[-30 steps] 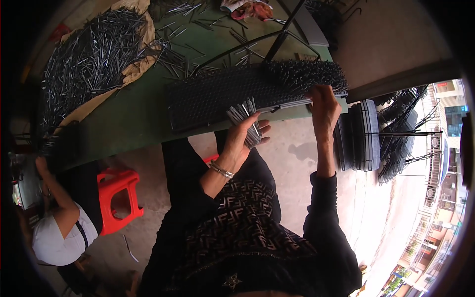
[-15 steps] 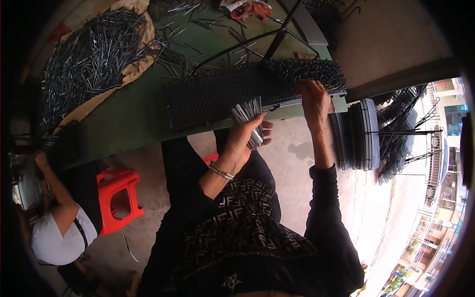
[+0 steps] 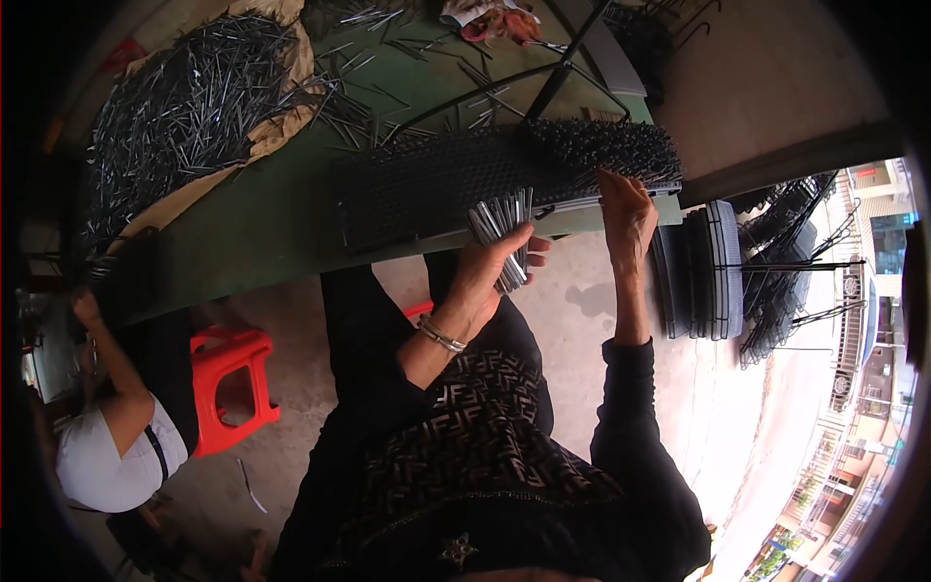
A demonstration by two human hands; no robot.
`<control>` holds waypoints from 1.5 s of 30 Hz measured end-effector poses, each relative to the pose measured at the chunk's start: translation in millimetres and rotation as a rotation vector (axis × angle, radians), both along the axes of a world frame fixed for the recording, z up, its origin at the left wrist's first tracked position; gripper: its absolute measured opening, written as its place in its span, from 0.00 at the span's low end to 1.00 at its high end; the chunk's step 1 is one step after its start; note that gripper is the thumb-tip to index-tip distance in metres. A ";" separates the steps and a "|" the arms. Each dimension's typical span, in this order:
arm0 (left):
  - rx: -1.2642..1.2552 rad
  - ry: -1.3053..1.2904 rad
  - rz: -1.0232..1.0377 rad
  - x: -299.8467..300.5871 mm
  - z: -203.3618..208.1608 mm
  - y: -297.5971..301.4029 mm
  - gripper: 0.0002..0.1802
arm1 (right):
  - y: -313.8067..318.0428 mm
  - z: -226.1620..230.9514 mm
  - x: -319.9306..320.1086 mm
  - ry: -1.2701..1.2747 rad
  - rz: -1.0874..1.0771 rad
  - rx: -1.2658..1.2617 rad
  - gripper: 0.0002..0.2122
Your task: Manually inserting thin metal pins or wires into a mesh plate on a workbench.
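Note:
My left hand [image 3: 482, 270] is closed around a bundle of thin silvery metal rods [image 3: 499, 218], held upright in front of the table edge. A long black perforated rack [image 3: 417, 189] lies along that edge. Many short dark rods [image 3: 616, 145] stand packed in its right part, while the left part shows bare mesh. At the right front edge of the rack is my right hand [image 3: 628, 221], its fingers pinched together near the standing rods. Whatever sits between those fingertips is too small to make out.
A pile of loose dark rods [image 3: 194, 107] lies on brown paper [image 3: 281, 136] at the table's left. More rods scatter behind the rack under a black metal frame [image 3: 558, 78]. Stacked black mesh racks [image 3: 713, 267] stand right. A co-worker [image 3: 121, 446] sits left by a red stool [image 3: 233, 388].
My right hand has drawn slightly nearer to me, away from the standing rods. My left hand keeps its bundle in about the same place. The whole view has shifted a little.

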State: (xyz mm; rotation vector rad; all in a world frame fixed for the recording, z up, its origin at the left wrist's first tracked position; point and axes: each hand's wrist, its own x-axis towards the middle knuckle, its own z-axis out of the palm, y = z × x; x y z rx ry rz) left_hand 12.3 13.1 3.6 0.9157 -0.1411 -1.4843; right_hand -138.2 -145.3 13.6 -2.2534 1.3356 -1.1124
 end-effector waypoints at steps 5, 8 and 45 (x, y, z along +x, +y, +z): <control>0.003 -0.023 -0.012 0.6 4.3 2.0 0.15 | -4.1 -9.5 -1.3 0.014 -0.025 0.023 0.09; 0.005 -0.026 -0.021 2.1 2.9 4.7 0.15 | 8.4 0.1 8.3 0.100 -0.074 0.000 0.11; 0.039 0.234 0.043 18.1 -16.3 -2.9 0.21 | -16.2 12.3 100.2 -0.116 0.137 0.117 0.07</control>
